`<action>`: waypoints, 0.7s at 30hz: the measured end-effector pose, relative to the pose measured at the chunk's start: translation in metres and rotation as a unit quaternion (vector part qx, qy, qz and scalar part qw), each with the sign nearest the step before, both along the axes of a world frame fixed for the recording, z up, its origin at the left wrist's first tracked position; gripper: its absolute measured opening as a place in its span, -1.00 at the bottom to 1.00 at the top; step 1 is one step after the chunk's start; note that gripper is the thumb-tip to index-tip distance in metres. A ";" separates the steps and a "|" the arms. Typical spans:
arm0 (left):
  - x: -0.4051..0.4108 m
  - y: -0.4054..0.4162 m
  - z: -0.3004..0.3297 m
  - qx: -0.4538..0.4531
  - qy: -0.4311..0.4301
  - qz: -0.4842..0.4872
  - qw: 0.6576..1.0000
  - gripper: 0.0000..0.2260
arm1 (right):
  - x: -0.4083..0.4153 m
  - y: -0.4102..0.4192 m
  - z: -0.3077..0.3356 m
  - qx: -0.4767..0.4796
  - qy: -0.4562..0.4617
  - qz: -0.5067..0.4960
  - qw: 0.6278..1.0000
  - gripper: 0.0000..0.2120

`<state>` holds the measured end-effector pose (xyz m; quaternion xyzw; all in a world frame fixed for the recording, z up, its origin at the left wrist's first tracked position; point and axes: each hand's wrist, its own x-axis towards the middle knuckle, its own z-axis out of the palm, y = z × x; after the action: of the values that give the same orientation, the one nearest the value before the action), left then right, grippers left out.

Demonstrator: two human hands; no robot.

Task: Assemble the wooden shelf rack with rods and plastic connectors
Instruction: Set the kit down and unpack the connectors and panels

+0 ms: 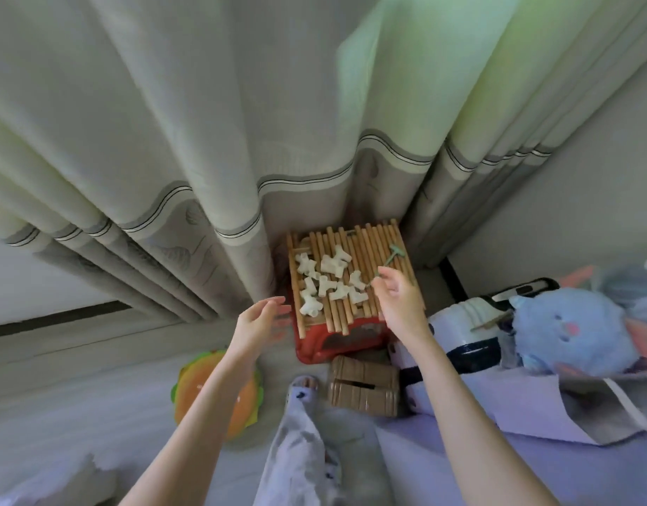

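Wooden rods (354, 272) lie in a row atop the red stool (336, 341), white plastic connectors (329, 277) scattered over them. Your right hand (396, 299) pinches a small green mallet (389, 259); left hand (258, 321) hovers, fingers apart. You're sorting parts; next, pick a connector and rod.

A red stool (316, 350) stands on the pale floor (95, 388), close to the hanging curtain (212, 147). On its top lies a layer of wooden rods (378, 246), side by side, some reaching over the front edge. On the rods lie white plastic connectors (331, 279) — scattered, several touching each other — and a small green mallet (391, 255) near the right side. On the floor, just before the stool, stands a brown slatted box (364, 387), and to the left lies a burger-shaped cushion (219, 392).
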<state>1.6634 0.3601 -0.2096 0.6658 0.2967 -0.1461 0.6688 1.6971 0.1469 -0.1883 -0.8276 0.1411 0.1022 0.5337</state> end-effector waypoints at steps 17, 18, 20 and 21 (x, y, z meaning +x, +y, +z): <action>0.175 -0.003 -0.226 -0.086 0.211 0.106 0.968 -0.71 | 0.204 -0.129 -0.226 0.072 0.224 -0.203 0.950 -0.55; 0.179 -0.004 -0.236 -0.086 0.212 0.111 0.967 -0.70 | 0.212 -0.137 -0.241 0.047 0.239 -0.204 0.948 -0.48; 0.184 -0.006 -0.251 -0.110 0.211 0.111 0.965 -0.71 | 0.223 -0.147 -0.266 -0.014 0.279 -0.190 0.941 -0.40; 0.186 -0.008 -0.257 -0.123 0.207 0.109 0.964 -0.70 | 0.226 -0.150 -0.276 -0.026 0.299 -0.176 0.937 -0.38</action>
<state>1.8492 0.3522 -0.4670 0.4972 0.4789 -0.2426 0.6816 1.9231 -0.0028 -0.4646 -0.7341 0.4404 0.2456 0.4547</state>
